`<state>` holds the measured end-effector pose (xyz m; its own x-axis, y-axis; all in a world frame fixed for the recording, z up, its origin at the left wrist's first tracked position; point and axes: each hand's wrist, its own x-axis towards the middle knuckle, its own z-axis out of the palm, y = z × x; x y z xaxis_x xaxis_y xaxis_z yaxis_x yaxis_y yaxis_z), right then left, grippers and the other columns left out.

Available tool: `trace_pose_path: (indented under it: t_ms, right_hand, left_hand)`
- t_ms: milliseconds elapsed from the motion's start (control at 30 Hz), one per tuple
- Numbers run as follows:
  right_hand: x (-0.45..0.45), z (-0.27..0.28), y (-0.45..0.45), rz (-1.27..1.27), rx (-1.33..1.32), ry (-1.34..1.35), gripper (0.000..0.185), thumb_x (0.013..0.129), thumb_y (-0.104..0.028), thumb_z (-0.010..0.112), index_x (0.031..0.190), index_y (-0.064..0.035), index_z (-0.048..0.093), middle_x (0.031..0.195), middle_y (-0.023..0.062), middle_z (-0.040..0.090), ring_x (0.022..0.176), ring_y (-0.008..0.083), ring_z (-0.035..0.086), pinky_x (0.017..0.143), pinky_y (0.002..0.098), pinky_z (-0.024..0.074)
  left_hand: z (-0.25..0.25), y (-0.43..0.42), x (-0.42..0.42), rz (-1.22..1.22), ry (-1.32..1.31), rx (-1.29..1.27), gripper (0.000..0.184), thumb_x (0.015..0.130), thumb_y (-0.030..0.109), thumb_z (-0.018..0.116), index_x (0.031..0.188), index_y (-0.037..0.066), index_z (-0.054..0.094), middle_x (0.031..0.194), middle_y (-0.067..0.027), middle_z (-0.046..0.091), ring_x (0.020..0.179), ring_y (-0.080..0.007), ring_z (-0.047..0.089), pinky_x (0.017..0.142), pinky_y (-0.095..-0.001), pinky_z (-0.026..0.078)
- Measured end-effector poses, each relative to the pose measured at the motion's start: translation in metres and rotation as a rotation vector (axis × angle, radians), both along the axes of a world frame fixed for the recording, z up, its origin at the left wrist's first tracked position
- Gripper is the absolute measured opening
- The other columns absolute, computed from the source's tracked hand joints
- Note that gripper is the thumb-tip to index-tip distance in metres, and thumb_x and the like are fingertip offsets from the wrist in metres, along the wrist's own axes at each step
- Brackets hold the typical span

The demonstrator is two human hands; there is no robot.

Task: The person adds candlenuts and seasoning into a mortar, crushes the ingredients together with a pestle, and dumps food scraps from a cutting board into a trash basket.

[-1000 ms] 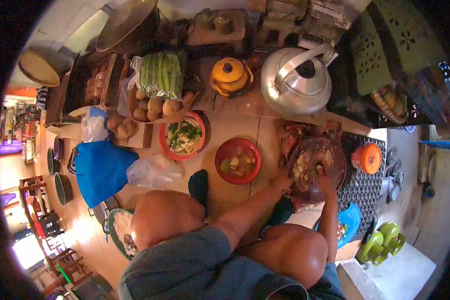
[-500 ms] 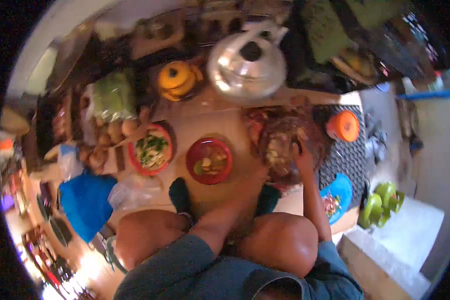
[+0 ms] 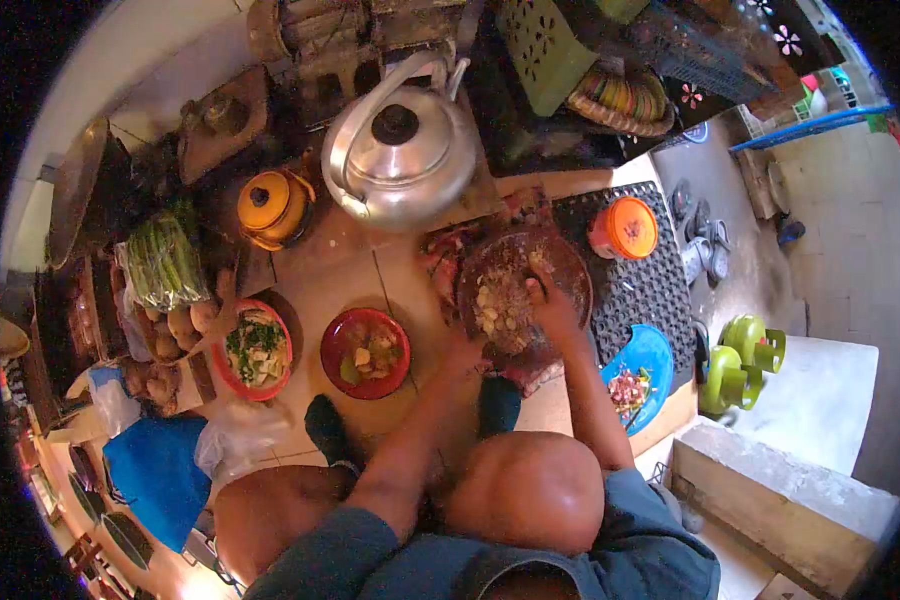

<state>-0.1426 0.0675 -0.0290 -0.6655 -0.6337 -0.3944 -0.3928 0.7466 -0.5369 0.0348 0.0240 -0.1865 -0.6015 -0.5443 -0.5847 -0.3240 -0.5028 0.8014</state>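
Observation:
A round dark stone mortar [image 3: 575,330] sits on a patterned cloth [image 3: 450,250], with pale chunks and ground paste inside. My right hand [image 3: 553,303] is over the mortar's right part, its fingers closed round a dark thing too small to make out. At the mortar's lower left edge is my left hand [image 3: 465,352], blurred, its fingers hard to tell. Left of it stands a red bowl [image 3: 334,385] of soup with chunks. Further left is a red-rimmed bowl [image 3: 288,368] of pale pieces and chopped greens.
Behind stand a large kettle [image 3: 410,165] and a yellow pot [image 3: 270,208]. On the right, an orange-lidded tub [image 3: 632,228] rests on a black mat [image 3: 610,290] near a blue plate [image 3: 655,350]. Green gas cylinders [image 3: 735,365] stand further right. Bagged green vegetables [image 3: 160,262] lie at left.
The view has turned right, so the mortar, bowls and kettle appear further left. My right hand stays over the mortar and my left hand beside its edge.

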Motion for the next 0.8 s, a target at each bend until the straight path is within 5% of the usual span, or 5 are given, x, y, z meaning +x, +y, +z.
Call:
trace_pose_path:
  t_ms: [200,300,467,567,800]
  right_hand:
    - [0.019,-0.032,-0.004,0.077,-0.495,0.602,0.048,0.095,-0.045,0.041,0.138,-0.0233,0.039,0.116,0.024,0.058,0.092,0.0426,0.061,0.079,0.0494,0.0491]
    - [0.024,-0.043,-0.001,0.229,-0.032,0.407,0.05,0.095,-0.047,0.038,0.139,-0.0231,0.038,0.118,0.0231,0.057,0.088,0.0438,0.062,0.077,0.05,0.0498]
    - [0.013,0.018,-0.013,-0.015,-0.196,0.179,0.048,0.094,-0.039,0.046,0.138,-0.0219,0.039,0.117,0.0202,0.059,0.093,0.0427,0.06,0.078,0.0464,0.0489]
    - [0.028,-0.007,-0.002,0.007,0.019,0.176,0.048,0.094,-0.039,0.047,0.138,-0.0217,0.04,0.108,0.0209,0.062,0.087,0.0428,0.061,0.074,0.0458,0.0497]
    - [-0.011,-0.02,0.005,0.251,-0.334,0.345,0.05,0.093,-0.042,0.046,0.14,-0.027,0.036,0.105,0.0228,0.062,0.084,0.0429,0.062,0.073,0.0484,0.0492]
  left_hand:
    - [0.057,-0.008,-0.001,0.006,-0.079,0.044,0.053,0.085,0.016,0.059,0.131,0.001,0.036,0.115,-0.0188,0.055,0.09,-0.0352,0.062,0.057,-0.0424,0.059]
    - [0.039,-0.013,-0.004,-0.036,-0.032,0.09,0.055,0.086,0.017,0.058,0.133,0.002,0.034,0.119,-0.0187,0.053,0.094,-0.0349,0.06,0.065,-0.0423,0.056]
    - [0.039,-0.016,0.006,-0.342,-0.191,-0.337,0.069,0.088,0.025,0.059,0.143,0.009,0.022,0.134,-0.0164,0.045,0.116,-0.0361,0.049,0.1,-0.0424,0.041]
    - [0.013,-0.001,-0.003,-0.084,-0.023,-0.067,0.056,0.086,0.015,0.058,0.134,0.002,0.033,0.118,-0.0188,0.053,0.089,-0.0344,0.062,0.058,-0.0393,0.061]
    - [0.032,-0.008,0.0,0.043,0.11,0.096,0.056,0.086,0.011,0.058,0.135,0.005,0.032,0.12,-0.0166,0.052,0.094,-0.0321,0.061,0.055,-0.0382,0.06]
